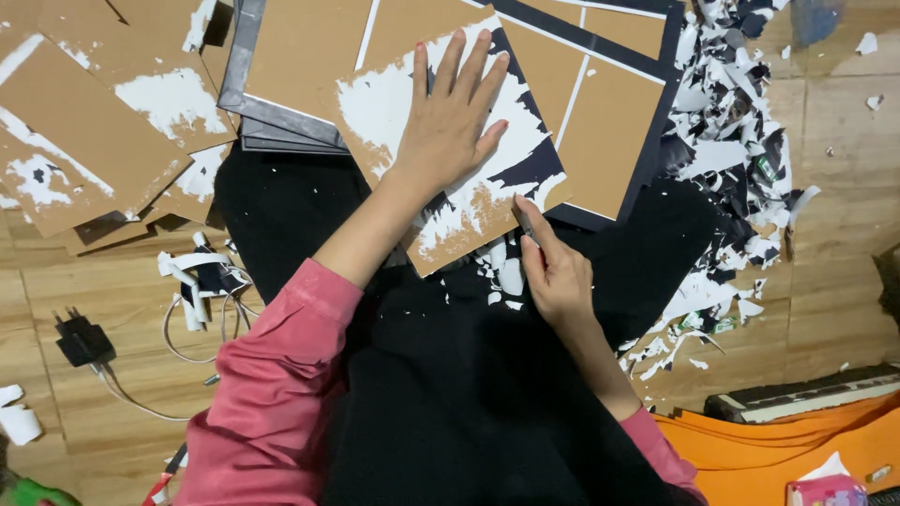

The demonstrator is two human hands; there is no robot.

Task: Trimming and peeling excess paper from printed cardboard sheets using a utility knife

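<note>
Left hand [448,126] lies flat, fingers [466,66] spread, pressing a brown cardboard panel [450,206]; right hand [555,272] pinches a thin scraper blade [525,225] at its edge.

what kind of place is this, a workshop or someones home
Probably a home floor used as a makeshift craft spot, not a proper workshop. The person sits on wooden flooring, scraping a cardboard panel on the lap. A heap of paper scraps lies alongside, and a phone charger lies on the floor.

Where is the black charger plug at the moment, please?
In the head view, the charger plug lies on the wooden floor at the far left, beside the pink sleeve.
</note>
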